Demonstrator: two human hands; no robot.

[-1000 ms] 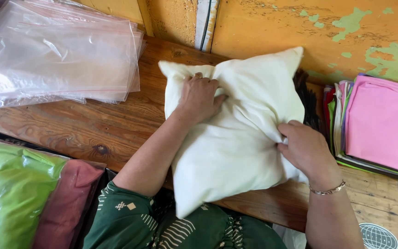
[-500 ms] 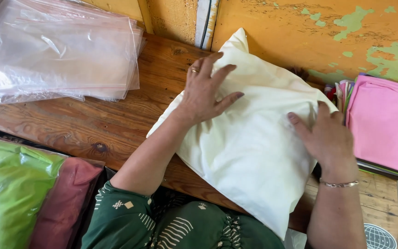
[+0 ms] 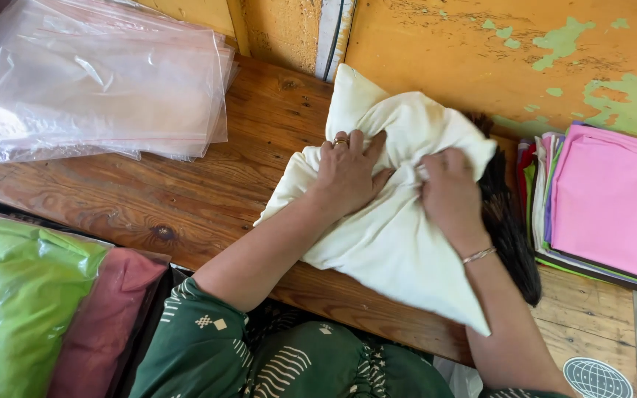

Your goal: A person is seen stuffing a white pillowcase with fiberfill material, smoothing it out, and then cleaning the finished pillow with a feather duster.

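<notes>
- Two hands work one cream pillow (image 3: 399, 228), seen from the head camera; it lies slantwise on the wooden table (image 3: 149, 199), its top corner against the orange wall (image 3: 444, 51).
- Left hand (image 3: 348, 173) presses flat on the upper middle, fingers bunching the cloth.
- Right hand (image 3: 447, 191) pinches a fold just beside it.
- Best to gather evenly from both sides, I judge, so the stuffing does not lump.
- Dark brush (image 3: 506, 228) lies partly under the right edge; pink folded cloth (image 3: 613, 199) and clear bags (image 3: 105, 88) sit well apart.
</notes>
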